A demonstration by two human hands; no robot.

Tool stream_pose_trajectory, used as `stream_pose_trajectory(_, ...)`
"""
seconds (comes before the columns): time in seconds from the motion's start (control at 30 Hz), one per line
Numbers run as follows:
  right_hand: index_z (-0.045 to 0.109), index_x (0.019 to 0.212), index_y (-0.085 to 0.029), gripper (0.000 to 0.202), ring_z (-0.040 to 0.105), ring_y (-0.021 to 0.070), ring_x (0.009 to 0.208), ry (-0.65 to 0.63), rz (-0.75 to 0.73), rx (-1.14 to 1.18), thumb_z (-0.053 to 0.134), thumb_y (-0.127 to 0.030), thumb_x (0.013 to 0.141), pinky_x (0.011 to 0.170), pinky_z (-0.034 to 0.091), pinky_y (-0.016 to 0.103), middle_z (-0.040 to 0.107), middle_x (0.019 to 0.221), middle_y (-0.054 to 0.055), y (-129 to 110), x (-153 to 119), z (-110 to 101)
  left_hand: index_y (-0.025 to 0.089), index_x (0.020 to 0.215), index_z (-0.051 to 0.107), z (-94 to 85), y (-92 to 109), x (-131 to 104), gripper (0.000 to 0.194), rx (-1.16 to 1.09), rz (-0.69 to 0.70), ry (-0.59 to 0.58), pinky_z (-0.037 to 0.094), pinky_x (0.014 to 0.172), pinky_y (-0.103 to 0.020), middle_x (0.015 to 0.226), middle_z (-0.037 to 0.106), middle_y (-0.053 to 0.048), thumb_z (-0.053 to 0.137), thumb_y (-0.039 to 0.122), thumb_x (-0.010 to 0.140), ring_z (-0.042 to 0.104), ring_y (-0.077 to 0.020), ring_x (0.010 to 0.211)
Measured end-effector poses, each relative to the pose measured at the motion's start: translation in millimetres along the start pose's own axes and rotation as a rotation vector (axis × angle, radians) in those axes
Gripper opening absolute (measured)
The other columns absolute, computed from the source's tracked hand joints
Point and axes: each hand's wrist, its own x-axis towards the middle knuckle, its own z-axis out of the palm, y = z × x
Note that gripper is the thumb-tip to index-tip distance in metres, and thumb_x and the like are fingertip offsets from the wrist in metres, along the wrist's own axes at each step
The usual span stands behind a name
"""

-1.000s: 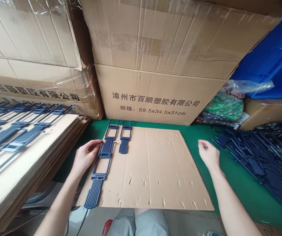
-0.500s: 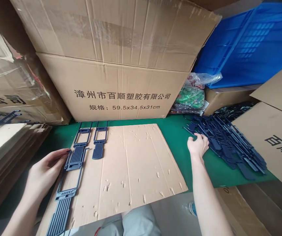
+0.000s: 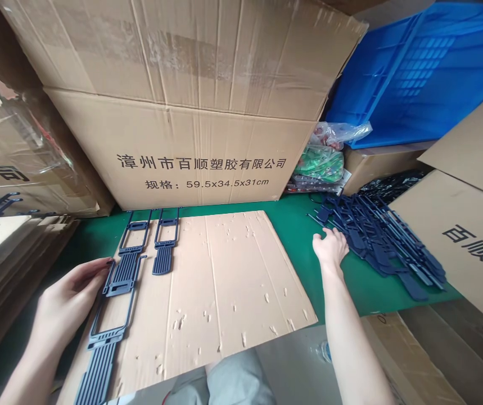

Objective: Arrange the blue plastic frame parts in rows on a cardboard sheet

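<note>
Three navy plastic pieces [image 3: 134,256] laid at cardboard sheet [image 3: 233,281] left edge; most bare. My left hand [image 3: 70,301] spread, steadying one; right hand [image 3: 329,247] loosely curled on pile [image 3: 384,242] right of sheet.

A factory packing area or stockroom: stacked shipping cartons [image 3: 190,112] printed with a plastics company's name and box dimensions wall in a green surface [image 3: 304,225]. A blue plastic crate [image 3: 414,73], a heap of identical dark blue plastic parts [image 3: 384,242] and flat cardboard sheets [image 3: 224,281] suggest batch handling of moulded goods.
</note>
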Motion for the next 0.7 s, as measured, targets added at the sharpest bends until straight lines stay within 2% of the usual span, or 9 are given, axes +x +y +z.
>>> stream_pose_trajectory(0.13,0.073,0.133,-0.007,0.058,0.045,0.0388,0.147,-0.044,-0.146,0.05,0.049,-0.03,0.086,0.119,0.034,0.064,0.054,0.155,0.022,-10,-4,7,0.041,0.103,0.077,-0.1,3,-2,0.042,-0.006,-0.01,0.007,0.04,0.134,-0.05,0.116,0.078,0.009,0.069,0.063,0.068,0.068,-0.0241,0.127)
stream_pose_trajectory(0.3,0.072,0.137,-0.011,0.058,0.06,0.0282,0.136,-0.129,-0.386,0.193,0.048,-0.035,0.09,0.114,0.048,0.041,0.057,0.155,0.014,-26,-10,14,0.038,0.11,0.075,0.2,3,0,0.051,0.027,-0.008,-0.017,0.04,0.134,-0.049,0.124,0.077,0.005,0.067,0.063,0.067,0.066,-0.0246,0.131)
stream_pose_trajectory(0.37,0.074,0.133,-0.014,0.054,0.062,0.0252,0.133,-0.118,-0.449,0.234,0.046,-0.036,0.092,0.113,0.049,0.037,0.06,0.152,0.01,-29,-10,14,0.038,0.11,0.075,0.4,1,2,0.051,0.022,-0.007,-0.017,0.04,0.134,-0.049,0.125,0.076,0.006,0.067,0.063,0.067,0.065,-0.0239,0.132)
stream_pose_trajectory(0.43,0.075,0.127,-0.012,0.052,0.06,0.0268,0.134,-0.064,-0.44,0.238,0.044,-0.034,0.092,0.116,0.045,0.041,0.064,0.147,0.012,-28,-9,12,0.039,0.11,0.075,0.5,0,3,0.05,0.015,-0.005,-0.017,0.041,0.134,-0.049,0.124,0.076,0.006,0.067,0.063,0.067,0.066,-0.0235,0.131)
stream_pose_trajectory(0.57,0.075,0.122,-0.01,0.053,0.056,0.0374,0.134,0.021,-0.291,0.172,0.046,-0.038,0.088,0.112,0.041,0.058,0.066,0.141,0.02,-19,-8,9,0.038,0.109,0.076,0.6,0,2,0.049,0.01,0.003,-0.002,0.039,0.135,-0.05,0.122,0.077,0.006,0.068,0.062,0.067,0.066,-0.0242,0.13)
stream_pose_trajectory(0.7,0.079,0.108,-0.016,0.046,0.059,0.0366,0.126,-0.031,-0.259,0.135,0.05,-0.044,0.086,0.106,0.04,0.058,0.069,0.137,0.015,-18,-12,8,0.036,0.109,0.076,1.5,2,0,0.05,-0.014,0.009,-0.006,0.04,0.134,-0.05,0.122,0.077,0.004,0.069,0.062,0.067,0.067,-0.0245,0.129)
